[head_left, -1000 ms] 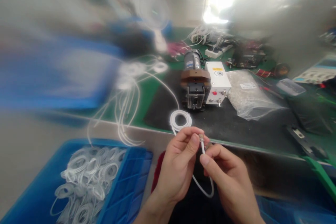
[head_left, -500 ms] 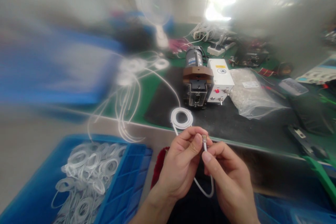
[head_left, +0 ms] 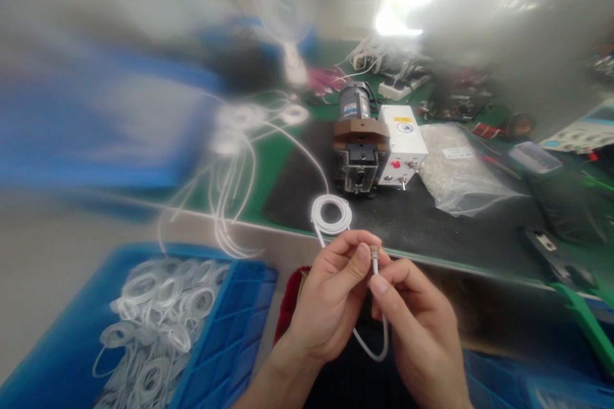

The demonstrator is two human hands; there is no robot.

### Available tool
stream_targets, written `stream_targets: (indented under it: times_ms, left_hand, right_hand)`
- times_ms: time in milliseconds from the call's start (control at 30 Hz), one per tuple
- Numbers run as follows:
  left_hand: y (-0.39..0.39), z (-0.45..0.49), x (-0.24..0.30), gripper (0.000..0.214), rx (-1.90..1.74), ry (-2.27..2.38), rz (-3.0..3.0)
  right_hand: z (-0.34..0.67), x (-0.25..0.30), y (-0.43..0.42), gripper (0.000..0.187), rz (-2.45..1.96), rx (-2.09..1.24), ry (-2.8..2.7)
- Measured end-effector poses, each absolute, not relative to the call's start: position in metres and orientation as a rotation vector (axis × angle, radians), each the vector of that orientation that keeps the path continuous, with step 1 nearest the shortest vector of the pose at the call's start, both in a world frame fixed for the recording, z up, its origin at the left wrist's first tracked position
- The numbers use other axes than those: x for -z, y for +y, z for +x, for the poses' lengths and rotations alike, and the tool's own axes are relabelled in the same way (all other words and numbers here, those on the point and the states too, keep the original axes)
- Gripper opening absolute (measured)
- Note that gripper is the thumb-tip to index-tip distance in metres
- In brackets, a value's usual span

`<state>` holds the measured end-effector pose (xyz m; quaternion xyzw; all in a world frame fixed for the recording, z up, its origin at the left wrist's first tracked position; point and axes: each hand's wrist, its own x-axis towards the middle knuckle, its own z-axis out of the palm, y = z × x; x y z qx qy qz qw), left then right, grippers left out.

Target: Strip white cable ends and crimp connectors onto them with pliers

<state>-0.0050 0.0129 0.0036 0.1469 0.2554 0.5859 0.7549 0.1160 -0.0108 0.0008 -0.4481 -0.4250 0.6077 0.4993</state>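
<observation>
My left hand (head_left: 330, 297) and my right hand (head_left: 415, 326) meet in front of me at the table's near edge. Both pinch the end of a thin white cable (head_left: 373, 268), which carries a small metal connector (head_left: 374, 251) at its tip. Below the fingers the cable hangs in a loop (head_left: 371, 348). Its coiled part (head_left: 330, 214) lies on the black mat just beyond my left hand.
A small machine with a motor and a white control box (head_left: 378, 147) stands on the black mat (head_left: 432, 217). A plastic bag of small parts (head_left: 455, 172) lies to its right. A blue crate (head_left: 230, 345) of coiled white cables sits at the lower left. More loose cables (head_left: 235, 166) trail at the left.
My hands have shifted slightly and drawn closer together on the cable end. The view has drifted a little; nothing else moved.
</observation>
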Motion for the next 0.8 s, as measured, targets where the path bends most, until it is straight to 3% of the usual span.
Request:
stream_targets:
  times_ms: [800]
  left_hand:
    - [0.012, -0.006, -0.002, 0.011, -1.266, 0.551, 0.334]
  right_hand:
    - [0.118, 0.008, -0.013, 0.03, -1.048, -1.472, -1.049]
